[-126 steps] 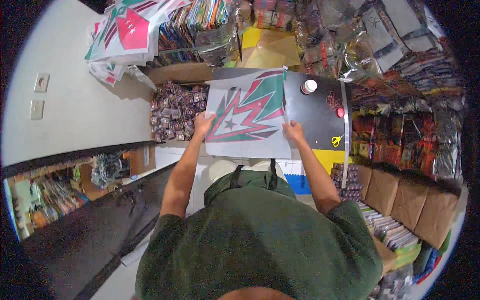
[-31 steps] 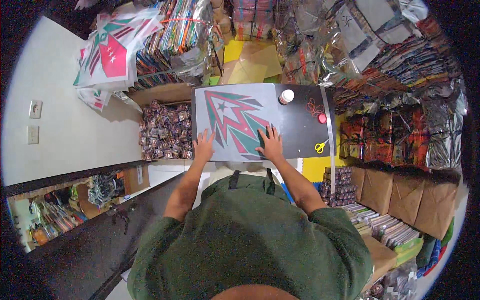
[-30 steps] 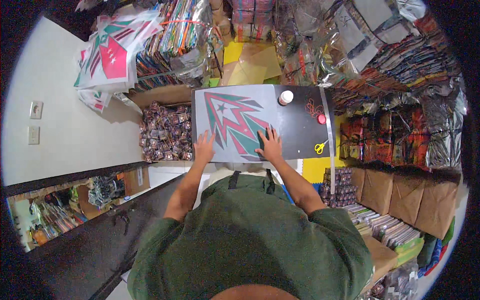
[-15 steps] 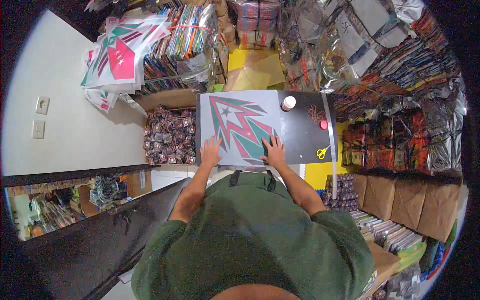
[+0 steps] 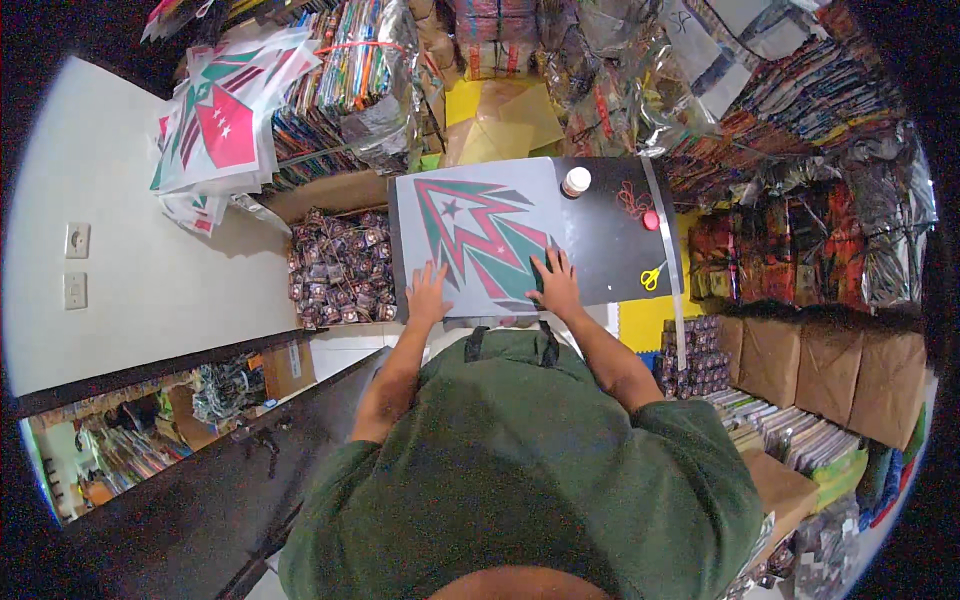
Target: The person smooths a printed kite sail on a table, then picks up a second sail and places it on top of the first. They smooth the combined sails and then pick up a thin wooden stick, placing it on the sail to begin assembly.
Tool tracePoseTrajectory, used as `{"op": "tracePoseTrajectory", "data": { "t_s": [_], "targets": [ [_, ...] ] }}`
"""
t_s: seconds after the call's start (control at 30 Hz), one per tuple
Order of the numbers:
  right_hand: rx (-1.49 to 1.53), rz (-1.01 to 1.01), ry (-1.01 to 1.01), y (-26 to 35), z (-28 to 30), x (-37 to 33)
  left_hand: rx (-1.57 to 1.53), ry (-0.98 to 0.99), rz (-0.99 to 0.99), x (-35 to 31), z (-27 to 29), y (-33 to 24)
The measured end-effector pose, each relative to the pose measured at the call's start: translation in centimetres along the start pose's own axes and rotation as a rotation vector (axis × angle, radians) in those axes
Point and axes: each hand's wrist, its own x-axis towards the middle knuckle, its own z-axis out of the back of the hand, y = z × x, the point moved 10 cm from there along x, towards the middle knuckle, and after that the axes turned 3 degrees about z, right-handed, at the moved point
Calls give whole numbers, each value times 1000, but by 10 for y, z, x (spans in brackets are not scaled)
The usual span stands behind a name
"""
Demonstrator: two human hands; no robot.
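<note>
A whitish sheet [image 5: 410,215] printed with a jagged red, green and dark pattern with stars lies flat on the dark board [image 5: 610,235]. At the sheet's near left corner rests my left hand [image 5: 429,293], fingers spread, palm down. My right hand [image 5: 558,284] lies with fingers spread over the sheet's near right edge. Neither one grips anything. Right of the sheet stand a small jar [image 5: 576,182] with a white lid and, farther right, a red cap [image 5: 651,220] beside tangled red string [image 5: 632,200]. Yellow-handled scissors [image 5: 652,277] lie near the board's right side.
A carton of small wrapped packets [image 5: 340,270] sits left of the board. Similar printed sheets [image 5: 225,120] hang over bundled magazines at the far left. Plastic-wrapped stacks [image 5: 780,265] and brown parcels [image 5: 825,365] line the right. A pale strip [image 5: 672,250] runs along the board's right edge.
The whole view has tilted slightly, shifting the board a little. Both hands remain spread on the sheet in about the same places.
</note>
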Motion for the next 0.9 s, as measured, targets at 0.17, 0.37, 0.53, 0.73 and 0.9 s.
{"op": "tracePoseTrajectory", "data": {
  "t_s": [0.17, 0.37, 0.53, 0.73, 0.9],
  "targets": [
    [0, 59, -26, 16, -4, 3, -19, -29, -19, -3, 2, 0],
    [-4, 107, -77, 26, 0, 8, -12, -70, -4, -3, 19, -7],
    [-1, 193, -72, 48, 4, 39, 25, -230, -67, 14, 38, -14],
    [40, 268, -113, 107, 3, 101, -6, -344, -88, 55, 63, -39],
    [40, 389, -220, 142, -33, 130, -2, -348, -48, 80, 35, -24]
  ]
}}
